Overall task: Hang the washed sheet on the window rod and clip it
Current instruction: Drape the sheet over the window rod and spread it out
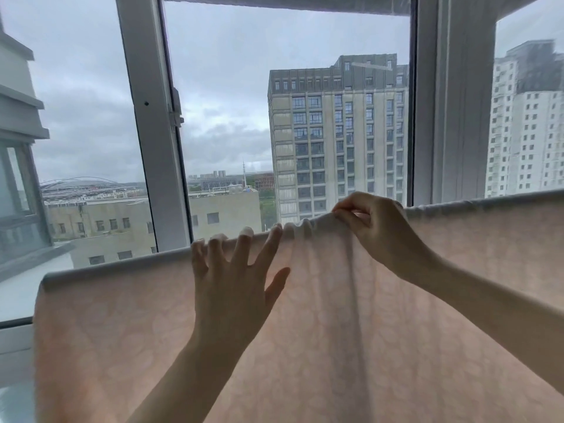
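Hanging over the window rod, the pale pink sheet (305, 346) already drapes from its fold line down past the bottom of the view; the rod itself is hidden under the cloth. The step in hand looks like evening out the fold. The left hand (232, 282) lies flat on the cloth with fingers spread and straight, their tips hooked just over the top edge, gripping nothing. The right hand (375, 227) pinches a bunched ridge of fabric between thumb and fingers, just right of the left fingertips. Wrinkles gather between the two hands. No clip is in view, so clipping is not yet done. Next would probably be drawing the gathered cloth sideways until it lies smooth, then fetching clips.
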